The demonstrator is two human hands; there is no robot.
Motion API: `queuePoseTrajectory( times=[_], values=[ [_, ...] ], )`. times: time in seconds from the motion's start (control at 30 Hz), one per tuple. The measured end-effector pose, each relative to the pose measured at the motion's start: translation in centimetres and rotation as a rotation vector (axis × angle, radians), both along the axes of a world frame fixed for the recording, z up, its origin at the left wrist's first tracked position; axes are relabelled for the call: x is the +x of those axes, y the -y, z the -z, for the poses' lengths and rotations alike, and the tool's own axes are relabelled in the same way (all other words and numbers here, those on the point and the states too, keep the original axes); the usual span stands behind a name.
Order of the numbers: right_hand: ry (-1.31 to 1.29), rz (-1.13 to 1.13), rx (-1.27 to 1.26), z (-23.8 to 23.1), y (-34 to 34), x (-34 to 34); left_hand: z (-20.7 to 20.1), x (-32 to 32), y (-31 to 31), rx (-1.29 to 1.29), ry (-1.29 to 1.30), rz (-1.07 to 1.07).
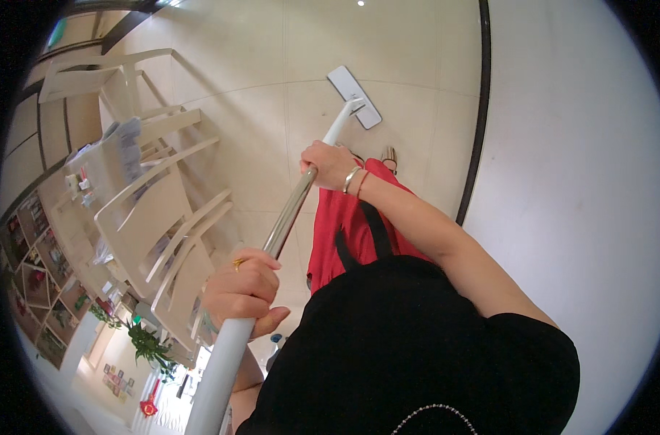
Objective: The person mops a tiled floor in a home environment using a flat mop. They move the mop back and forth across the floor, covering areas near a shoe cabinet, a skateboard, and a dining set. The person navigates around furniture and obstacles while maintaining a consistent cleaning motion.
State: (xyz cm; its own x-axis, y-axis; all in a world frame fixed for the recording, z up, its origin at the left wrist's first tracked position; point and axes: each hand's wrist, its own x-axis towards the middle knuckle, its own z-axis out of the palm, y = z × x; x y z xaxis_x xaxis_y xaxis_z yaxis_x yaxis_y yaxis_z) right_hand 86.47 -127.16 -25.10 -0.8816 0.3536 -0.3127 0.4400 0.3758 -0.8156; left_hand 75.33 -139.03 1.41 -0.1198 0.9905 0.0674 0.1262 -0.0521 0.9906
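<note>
A flat mop slants across the view, its white and silver handle (292, 212) running from the lower left up toward the floor ahead of me. My left hand (244, 290), with a gold ring on a finger, wraps round the upper part of the handle, just above the thick white grip. Farther down, my right hand (330, 165) is closed round the handle near where silver meets white; a bracelet and a red string circle that wrist. The white rectangular mop head (355, 97) lies on the tiled floor, past my feet.
Pale chairs (145, 210) stand along the left beside a table (91, 170) with a grey cloth and small items on it. A white wall (562, 167) with a dark skirting strip (482, 94) rises on the right. Shelves (43, 275) and a green plant (149, 342) are at the lower left.
</note>
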Motion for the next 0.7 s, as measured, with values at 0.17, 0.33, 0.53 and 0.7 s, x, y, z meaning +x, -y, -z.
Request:
queuePoseTrajectory(
  times=[0.17,0.33,0.53,0.7],
  values=[
    [0.063,0.143,0.039,0.2,-3.8,8.7,2.2,5.5,-3.9,0.042,0.050,0.112],
    [0.098,0.330,0.136,2.3,-6.9,17.0,5.3,10.9,-7.8,0.104,0.116,0.223],
    [0.123,0.494,0.222,5.2,-8.9,25.8,9.4,17.5,-11.2,0.174,0.149,0.340],
    [0.065,0.525,0.239,5.8,-8.7,31.2,10.0,22.2,-11.8,0.178,0.142,0.420]
  ],
)
